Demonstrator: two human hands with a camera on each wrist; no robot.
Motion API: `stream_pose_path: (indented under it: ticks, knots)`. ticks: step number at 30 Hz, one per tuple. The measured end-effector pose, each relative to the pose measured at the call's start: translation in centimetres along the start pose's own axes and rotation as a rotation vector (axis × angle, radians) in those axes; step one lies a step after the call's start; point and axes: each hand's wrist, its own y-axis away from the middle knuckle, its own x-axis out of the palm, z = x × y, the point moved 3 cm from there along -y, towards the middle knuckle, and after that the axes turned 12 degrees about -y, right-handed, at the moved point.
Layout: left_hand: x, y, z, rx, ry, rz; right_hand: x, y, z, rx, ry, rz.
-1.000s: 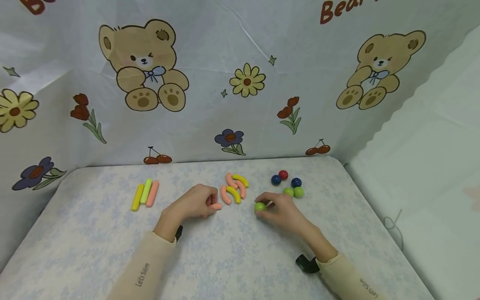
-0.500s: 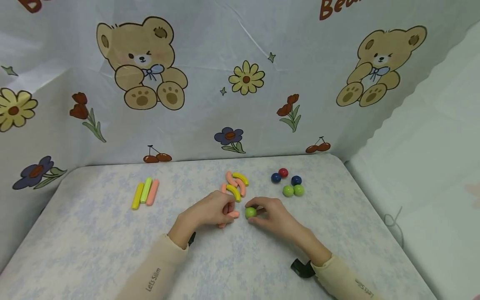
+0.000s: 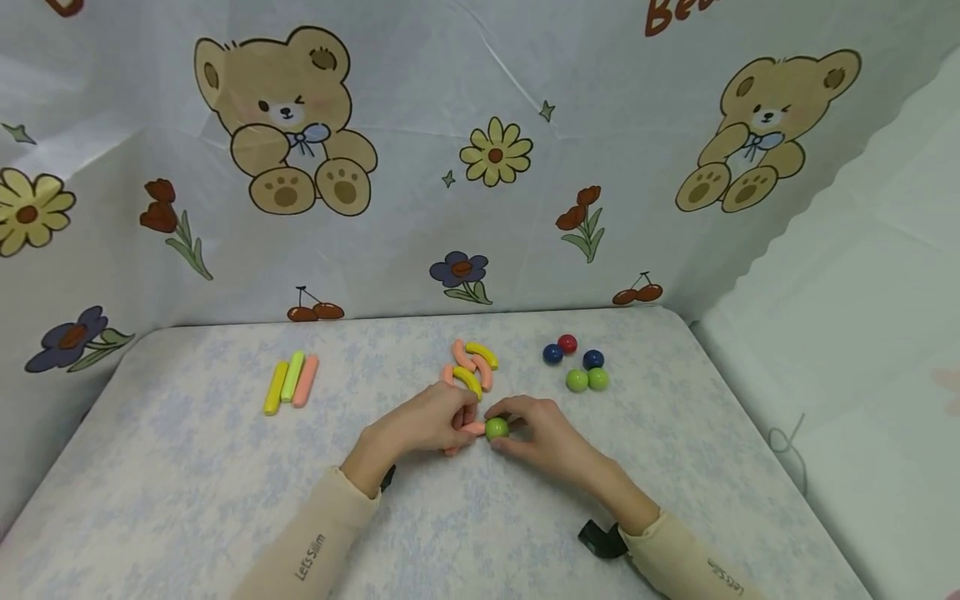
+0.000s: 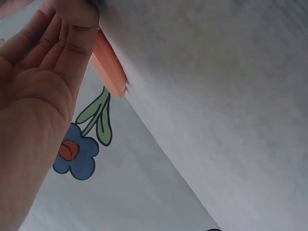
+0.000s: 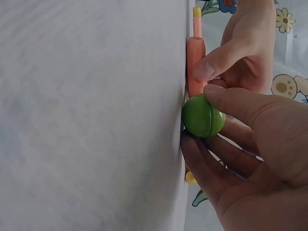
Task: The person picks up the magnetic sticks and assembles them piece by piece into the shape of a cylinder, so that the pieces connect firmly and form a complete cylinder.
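Touching each other, as far as can be judged, a green ball (image 5: 202, 115) and the end of a pink stick (image 5: 194, 55) are held near the middle of the surface (image 3: 187, 483). The ball is pinched in the right grip (image 3: 551, 435), the stick in the left grip (image 3: 427, 417). Both would best be kept in line under light pressure, since the ball could roll. No container is seen.

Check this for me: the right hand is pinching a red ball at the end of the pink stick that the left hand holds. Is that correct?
Not quite: the ball is green, not red, as the right wrist view shows. The right hand does pinch it at the end of the pink stick that the left hand holds.
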Motion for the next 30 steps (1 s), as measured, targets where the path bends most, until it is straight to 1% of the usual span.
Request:
stream_pose_path:
  ticks: [6,9,12,18,20,25,30]
  knots:
    - [-0.3,0.2,0.7,-0.014,0.002,0.022,-0.1,-0.1,-0.1,0.01,-0.015,-0.004]
    - [-0.7,0.6,1.1,-0.022,0.014,0.052,-0.3,-0.3,-0.4,0.037,-0.025,-0.014]
    - [-1.3,1.2,1.4,-0.034,0.031,0.088,-0.7,-0.7,-0.5,0.053,-0.012,-0.028]
    - [-2.2,2.1,2.0,-0.09,0.049,0.15,-1.7,-2.0,-0.7,0.076,0.028,-0.078]
    - [-2.4,2.4,2.1,-0.109,0.054,0.167,-1.9,-2.5,-0.9,0.1,0.036,-0.093]
    - [-2.8,2.7,2.3,-0.153,0.088,0.204,-2.3,-4.1,-1.2,0.14,0.058,-0.171]
    - [-3.4,3.0,2.6,-0.181,0.068,0.223,-2.2,-5.7,-1.2,0.161,0.092,-0.273]
